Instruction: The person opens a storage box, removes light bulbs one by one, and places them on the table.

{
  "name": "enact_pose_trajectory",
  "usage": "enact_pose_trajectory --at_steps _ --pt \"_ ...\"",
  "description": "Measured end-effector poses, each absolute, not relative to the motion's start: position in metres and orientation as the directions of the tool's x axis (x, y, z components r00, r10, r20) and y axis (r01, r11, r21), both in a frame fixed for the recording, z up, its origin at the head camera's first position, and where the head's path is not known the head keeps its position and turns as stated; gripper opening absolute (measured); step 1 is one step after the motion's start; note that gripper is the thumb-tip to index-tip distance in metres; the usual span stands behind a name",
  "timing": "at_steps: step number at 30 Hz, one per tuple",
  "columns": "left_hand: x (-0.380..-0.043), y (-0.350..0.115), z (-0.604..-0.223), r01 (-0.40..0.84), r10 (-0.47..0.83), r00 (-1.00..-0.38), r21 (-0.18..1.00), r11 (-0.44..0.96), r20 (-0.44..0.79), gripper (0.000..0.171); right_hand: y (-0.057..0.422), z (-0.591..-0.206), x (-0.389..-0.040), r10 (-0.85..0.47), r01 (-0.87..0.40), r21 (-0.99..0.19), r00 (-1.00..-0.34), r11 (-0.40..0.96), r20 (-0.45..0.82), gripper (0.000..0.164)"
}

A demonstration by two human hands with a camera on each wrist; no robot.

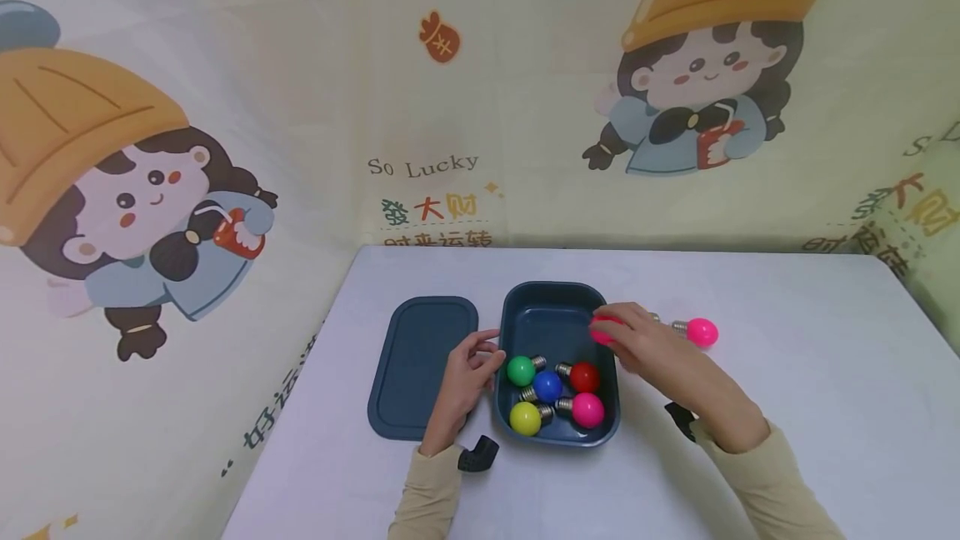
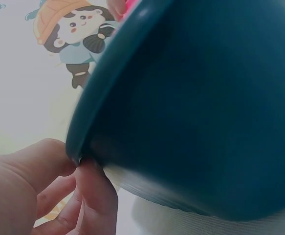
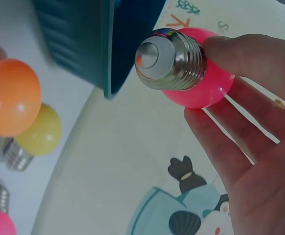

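A dark blue plastic box (image 1: pixel 551 323) stands on the table with several coloured light bulbs lying in its near half: green (image 1: pixel 521 371), blue (image 1: pixel 547 387), red (image 1: pixel 584 377), yellow (image 1: pixel 526 419) and pink (image 1: pixel 588 411). At its left side, my left hand (image 1: pixel 468 369) pinches the rim (image 2: pixel 76 142) between thumb and forefinger. My right hand (image 1: pixel 641 344) holds another pink bulb (image 3: pixel 203 68) at the box's right rim. Its fingers and thumb grip the glass, and in the right wrist view the metal screw base points toward the box.
Left of the box lies a flat dark blue lid (image 1: pixel 423 357), partly behind my left hand. To the right, a pink bulb (image 1: pixel 702 332) rests on the table. The right wrist view also shows an orange bulb (image 3: pixel 12 98) and a yellow bulb (image 3: pixel 39 129) there.
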State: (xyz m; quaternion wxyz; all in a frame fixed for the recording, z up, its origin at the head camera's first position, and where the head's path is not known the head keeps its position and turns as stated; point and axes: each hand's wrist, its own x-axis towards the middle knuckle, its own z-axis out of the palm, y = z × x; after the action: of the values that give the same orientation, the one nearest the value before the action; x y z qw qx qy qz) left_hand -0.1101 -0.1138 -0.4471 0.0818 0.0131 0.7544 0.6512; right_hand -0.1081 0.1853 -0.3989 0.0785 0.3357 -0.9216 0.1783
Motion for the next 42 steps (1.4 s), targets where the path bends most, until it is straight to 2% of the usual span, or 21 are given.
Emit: enact_pose_trajectory --at_steps 2,7,17,35,42 --pt "-0.111 -0.114 -0.447 -0.089 0.127 -0.986 0.984 0.153 -0.109 0.04 0.19 -0.398 -0.106 -0.575 -0.627 -0.288 -0.779 0.724 0.251 0.059" --pt "-0.111 -0.113 -0.446 -0.086 0.129 -0.986 0.983 0.161 -0.108 0.04 0.2 -0.4 -0.103 -0.546 -0.599 -0.289 -0.8 0.747 0.248 0.05" --pt "-0.112 -0.113 -0.448 -0.083 0.127 -0.987 0.985 0.149 -0.103 0.04 0.21 -0.416 -0.1 -0.574 -0.662 -0.235 -0.741 0.712 0.349 0.049" --pt "-0.114 -0.115 -0.448 -0.1 0.126 -0.985 0.982 0.16 -0.121 0.041 0.216 -0.442 -0.094 -0.599 -0.631 -0.299 -0.775 0.716 0.202 0.043" --pt "-0.124 -0.118 -0.475 -0.104 0.12 -0.985 0.983 0.151 -0.122 0.043 0.216 -0.446 -0.094 -0.604 -0.619 -0.312 -0.782 0.72 0.157 0.042"
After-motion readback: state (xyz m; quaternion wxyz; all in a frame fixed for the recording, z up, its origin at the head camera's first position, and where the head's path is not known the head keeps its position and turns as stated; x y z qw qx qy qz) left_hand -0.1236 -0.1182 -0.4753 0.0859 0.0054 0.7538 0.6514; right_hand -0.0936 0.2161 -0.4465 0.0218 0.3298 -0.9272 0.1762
